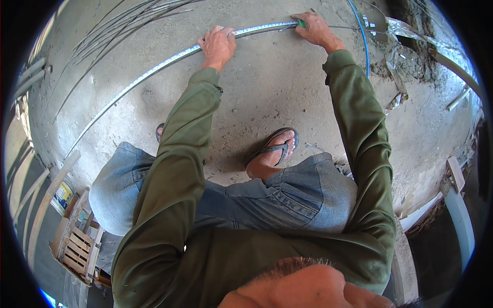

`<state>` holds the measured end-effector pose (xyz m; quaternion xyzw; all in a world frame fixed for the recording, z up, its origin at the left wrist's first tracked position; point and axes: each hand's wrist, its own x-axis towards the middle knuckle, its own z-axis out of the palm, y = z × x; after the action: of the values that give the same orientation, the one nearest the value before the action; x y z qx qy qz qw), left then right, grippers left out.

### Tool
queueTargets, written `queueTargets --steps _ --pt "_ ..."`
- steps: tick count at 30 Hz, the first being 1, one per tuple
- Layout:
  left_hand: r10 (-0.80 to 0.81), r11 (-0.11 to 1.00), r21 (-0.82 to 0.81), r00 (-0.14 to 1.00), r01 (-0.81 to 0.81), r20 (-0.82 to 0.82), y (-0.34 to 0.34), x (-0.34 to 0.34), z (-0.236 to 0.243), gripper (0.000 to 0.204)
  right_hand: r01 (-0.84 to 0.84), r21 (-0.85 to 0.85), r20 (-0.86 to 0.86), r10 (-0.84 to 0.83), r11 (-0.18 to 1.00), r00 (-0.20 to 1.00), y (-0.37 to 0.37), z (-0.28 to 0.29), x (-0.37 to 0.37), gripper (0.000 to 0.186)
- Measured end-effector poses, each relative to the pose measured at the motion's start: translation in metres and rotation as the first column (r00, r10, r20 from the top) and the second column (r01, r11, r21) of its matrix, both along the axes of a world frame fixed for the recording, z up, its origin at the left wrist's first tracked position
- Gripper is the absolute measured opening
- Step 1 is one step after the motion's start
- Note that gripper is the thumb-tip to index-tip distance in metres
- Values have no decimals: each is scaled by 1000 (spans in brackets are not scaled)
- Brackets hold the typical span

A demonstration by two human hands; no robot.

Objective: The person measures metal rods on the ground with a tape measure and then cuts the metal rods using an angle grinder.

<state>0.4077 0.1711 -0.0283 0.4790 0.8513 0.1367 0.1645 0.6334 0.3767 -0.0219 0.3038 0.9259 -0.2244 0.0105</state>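
A pale tape measure blade [149,73] curves across the concrete floor from the lower left up to my right hand [315,32]. My right fingers are closed round a green part [302,23] at the tape measure's far right end; most of it is hidden by the hand. Farther left along the blade, my left hand [219,47] is closed over it, fingers bent and pressed down near the floor. A thin dark metal rod [264,30] lies right alongside the blade, running between both hands and past the right one.
Several loose metal rods [123,31] lie at the upper left. A blue cable [363,41] and crumpled clear plastic [394,64] lie to the right. Wooden poles [50,192] and a slatted wooden crate [79,246] stand at lower left. My sandalled foot [275,149] is below the hands.
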Motion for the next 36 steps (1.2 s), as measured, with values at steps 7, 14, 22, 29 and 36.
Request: queueTargets --steps 7,14,22,29,36 --pt "-200 980 61 953 191 227 22 -30 16 27 -36 11 -133 38 999 990 3 17 -7 33" --pt "-223 883 -191 743 428 631 46 -64 98 22 -61 -342 114 105 938 988 -36 83 -57 39" --pt "-453 498 -185 436 847 778 -39 -72 149 32 -54 -794 113 234 605 966 -158 125 -75 42" --pt "-432 499 -285 520 818 736 -167 -124 131 31 75 -878 199 219 473 955 -203 112 -49 44" --pt "-521 553 -213 533 806 667 -147 -89 129 26 10 -834 134 184 551 974 -224 115 -50 45"
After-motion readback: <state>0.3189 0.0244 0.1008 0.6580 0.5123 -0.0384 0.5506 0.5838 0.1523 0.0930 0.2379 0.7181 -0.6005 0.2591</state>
